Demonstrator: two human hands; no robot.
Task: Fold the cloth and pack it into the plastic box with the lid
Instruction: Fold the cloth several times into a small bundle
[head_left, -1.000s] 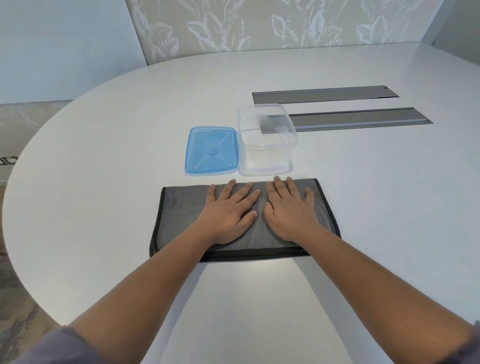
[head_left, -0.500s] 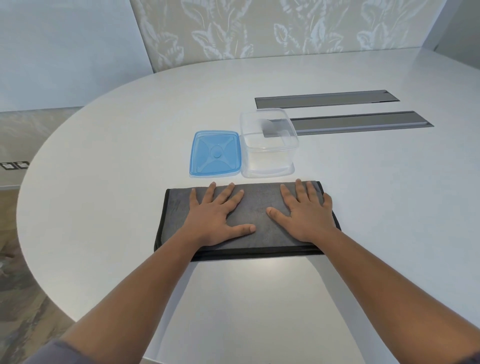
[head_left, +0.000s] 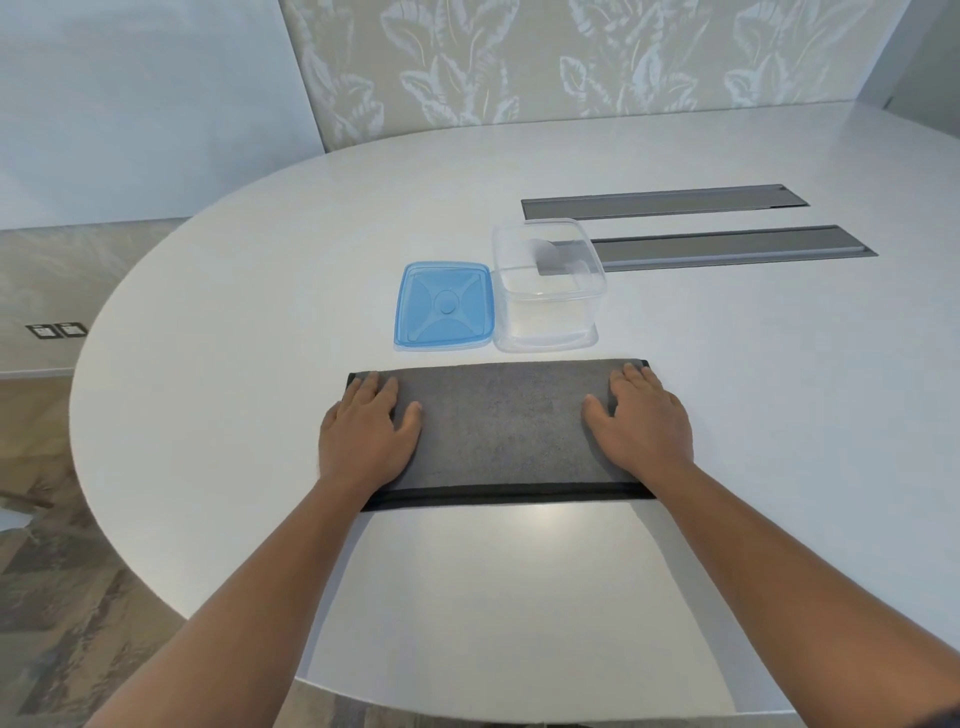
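Observation:
A grey cloth (head_left: 501, 431) with a black border lies folded into a long rectangle on the white table (head_left: 260, 291). My left hand (head_left: 369, 434) lies flat on its left end, fingers straight. My right hand (head_left: 644, 423) lies flat on its right end the same way. Just beyond the cloth stands the clear plastic box (head_left: 548, 291), open and with nothing inside. The blue lid (head_left: 445, 306) lies flat on the table, touching the box's left side.
Two long grey cable hatches (head_left: 662, 200) (head_left: 732, 248) are set into the table behind and to the right of the box. The table's curved edge runs along the left, with floor below it. A patterned wall stands behind.
Both hands slid apart over the cloth, from its middle out to its two ends, staying flat on it.

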